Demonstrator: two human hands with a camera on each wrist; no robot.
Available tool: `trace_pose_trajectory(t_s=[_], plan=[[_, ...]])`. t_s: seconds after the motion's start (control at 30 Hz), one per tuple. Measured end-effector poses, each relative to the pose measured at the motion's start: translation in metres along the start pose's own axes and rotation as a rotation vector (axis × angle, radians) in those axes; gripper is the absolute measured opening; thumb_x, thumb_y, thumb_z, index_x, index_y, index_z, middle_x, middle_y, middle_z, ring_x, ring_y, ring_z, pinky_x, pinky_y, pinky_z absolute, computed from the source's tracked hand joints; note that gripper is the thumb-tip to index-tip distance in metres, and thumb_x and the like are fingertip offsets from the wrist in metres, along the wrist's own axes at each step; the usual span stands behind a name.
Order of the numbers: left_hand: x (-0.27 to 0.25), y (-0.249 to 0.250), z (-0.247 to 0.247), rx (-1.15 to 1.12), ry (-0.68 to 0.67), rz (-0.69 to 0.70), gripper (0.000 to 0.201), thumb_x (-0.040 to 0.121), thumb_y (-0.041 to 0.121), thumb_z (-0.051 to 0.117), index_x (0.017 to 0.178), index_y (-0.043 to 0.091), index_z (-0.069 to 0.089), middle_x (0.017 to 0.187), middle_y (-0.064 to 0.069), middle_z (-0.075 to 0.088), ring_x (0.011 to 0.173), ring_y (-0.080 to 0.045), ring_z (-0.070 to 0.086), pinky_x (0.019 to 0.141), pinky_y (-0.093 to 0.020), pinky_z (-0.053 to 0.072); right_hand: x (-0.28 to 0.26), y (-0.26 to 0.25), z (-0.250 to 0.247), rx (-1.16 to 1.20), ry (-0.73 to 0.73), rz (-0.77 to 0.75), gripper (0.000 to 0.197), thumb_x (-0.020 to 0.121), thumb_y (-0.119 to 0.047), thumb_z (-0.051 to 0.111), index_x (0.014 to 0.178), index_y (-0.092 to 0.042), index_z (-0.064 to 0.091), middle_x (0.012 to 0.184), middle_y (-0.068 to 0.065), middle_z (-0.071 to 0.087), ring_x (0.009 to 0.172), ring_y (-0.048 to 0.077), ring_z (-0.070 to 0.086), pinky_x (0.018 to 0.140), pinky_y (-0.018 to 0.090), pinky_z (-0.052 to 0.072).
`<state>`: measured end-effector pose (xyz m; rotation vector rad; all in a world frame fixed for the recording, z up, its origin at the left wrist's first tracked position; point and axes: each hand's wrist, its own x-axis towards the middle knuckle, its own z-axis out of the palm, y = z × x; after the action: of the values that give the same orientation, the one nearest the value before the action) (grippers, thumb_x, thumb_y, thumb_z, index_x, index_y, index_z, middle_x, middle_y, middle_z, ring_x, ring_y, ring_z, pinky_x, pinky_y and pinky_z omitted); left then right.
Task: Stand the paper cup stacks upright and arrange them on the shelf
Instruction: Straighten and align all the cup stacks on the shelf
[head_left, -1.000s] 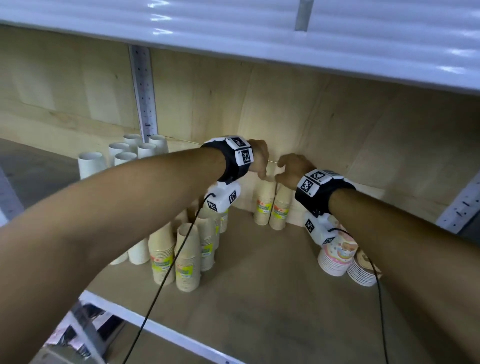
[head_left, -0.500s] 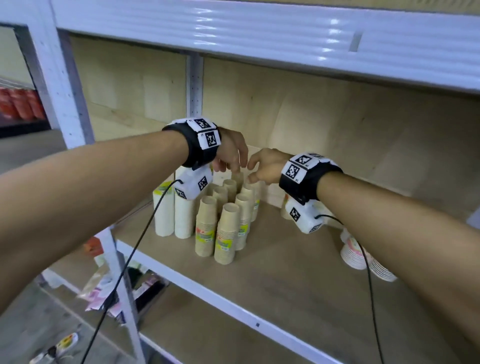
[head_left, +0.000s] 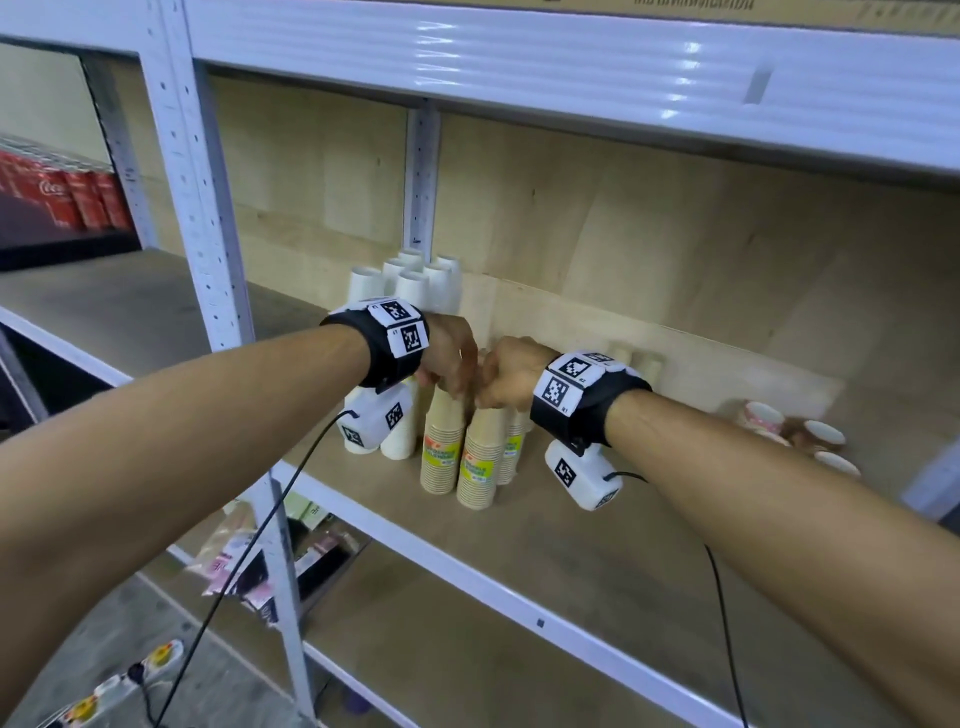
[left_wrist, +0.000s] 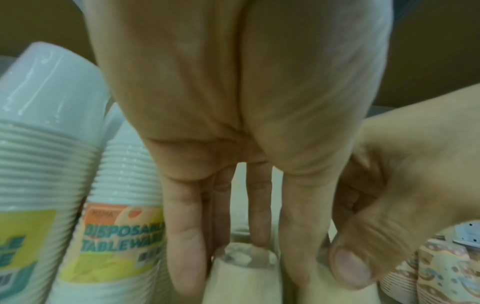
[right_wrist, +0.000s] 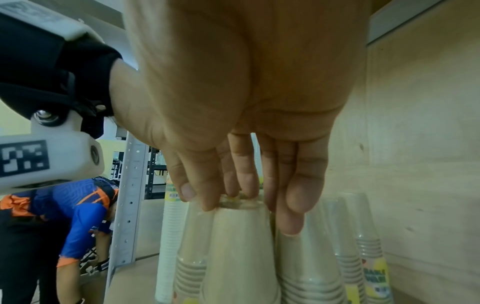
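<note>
Several beige paper cup stacks stand upside down in a cluster on the wooden shelf (head_left: 597, 561). My left hand (head_left: 457, 384) comes down on the front left beige stack (head_left: 441, 447) and grips its top, with fingers (left_wrist: 182, 246) on either side of that stack (left_wrist: 241, 288). My right hand (head_left: 485, 397) holds the top of the neighbouring beige stack (head_left: 480, 462) between thumb and fingers (right_wrist: 291, 216); in the right wrist view this stack (right_wrist: 239, 257) is upright. The two hands nearly touch.
White cup stacks (head_left: 410, 280) stand at the back by the shelf post (head_left: 422, 176), more white ones (head_left: 400, 436) sit left of the beige cluster. Patterned cups (head_left: 763, 415) lie on their sides at the right. A person in blue (right_wrist: 78, 216) bends beyond the upright.
Both hands came away from the stacks near the back wall and dropped onto the tops of two front beige stacks. The head view pulled back and to the left.
</note>
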<state>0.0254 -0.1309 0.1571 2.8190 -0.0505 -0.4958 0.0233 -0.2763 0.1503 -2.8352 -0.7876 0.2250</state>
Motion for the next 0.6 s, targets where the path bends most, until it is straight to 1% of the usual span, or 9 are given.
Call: trace_pose_trajectory(t_s=[0.07,0.17,0.3,0.4,0.5,0.57,0.6], plan=[[0.0,-0.003,0.005,-0.009,0.005,0.006,0.037,0.073,0.021,0.082,0.109,0.019,0.072,0.103,-0.005,0.073,0.092,-0.025,0.072,0.083,-0.043,0.06,0.0,0.0,0.003,0.009,-0.027,-0.024,0.029,0.077,-0.024,0.077,0.092,0.0,0.071,0.078,0.009,0.061,0.068,0.02,0.054,0.049,0.022,0.037],[0.0,-0.006,0.012,-0.033,0.021,0.009,0.042,0.07,0.022,0.082,0.11,0.02,0.07,0.104,-0.005,0.073,0.088,-0.026,0.073,0.081,-0.046,0.06,0.001,0.001,0.008,0.029,-0.039,-0.051,0.033,0.075,-0.025,0.078,0.093,0.001,0.07,0.079,0.008,0.061,0.071,0.021,0.056,0.054,0.025,0.04],[0.0,-0.008,0.016,-0.071,0.049,0.012,0.037,0.074,0.014,0.081,0.109,0.018,0.068,0.104,-0.006,0.07,0.089,-0.027,0.072,0.08,-0.045,0.061,0.001,0.0,0.012,0.03,-0.051,-0.06,0.03,0.075,-0.024,0.078,0.092,0.0,0.07,0.074,0.005,0.06,0.067,0.018,0.056,0.053,0.024,0.041],[0.0,-0.009,0.017,-0.09,0.055,0.009,0.037,0.074,0.013,0.08,0.109,0.016,0.068,0.105,-0.007,0.069,0.091,-0.028,0.071,0.079,-0.045,0.061,0.0,-0.001,0.012,0.025,-0.041,-0.065,0.031,0.074,-0.024,0.079,0.092,-0.001,0.07,0.078,0.007,0.062,0.073,0.02,0.059,0.056,0.025,0.043],[0.0,-0.008,0.016,-0.083,0.049,0.014,0.038,0.074,0.013,0.08,0.11,0.016,0.068,0.104,-0.007,0.069,0.09,-0.028,0.072,0.079,-0.045,0.061,-0.003,-0.001,0.011,0.017,-0.04,-0.066,0.031,0.075,-0.022,0.078,0.095,0.0,0.069,0.082,0.009,0.062,0.075,0.021,0.059,0.06,0.026,0.045],[0.001,-0.007,0.014,-0.076,0.034,0.02,0.036,0.074,0.013,0.079,0.108,0.018,0.068,0.104,-0.006,0.069,0.09,-0.028,0.072,0.078,-0.041,0.062,-0.004,-0.001,0.009,0.005,-0.044,-0.069,0.031,0.076,-0.022,0.078,0.095,0.0,0.068,0.082,0.008,0.061,0.075,0.021,0.057,0.057,0.025,0.043],[0.001,-0.006,0.014,-0.067,0.025,0.025,0.034,0.074,0.013,0.079,0.106,0.019,0.067,0.104,-0.006,0.069,0.091,-0.028,0.071,0.076,-0.037,0.062,-0.005,0.0,0.009,0.003,-0.043,-0.067,0.03,0.075,-0.021,0.078,0.095,-0.001,0.068,0.082,0.008,0.06,0.075,0.021,0.057,0.056,0.025,0.042]])
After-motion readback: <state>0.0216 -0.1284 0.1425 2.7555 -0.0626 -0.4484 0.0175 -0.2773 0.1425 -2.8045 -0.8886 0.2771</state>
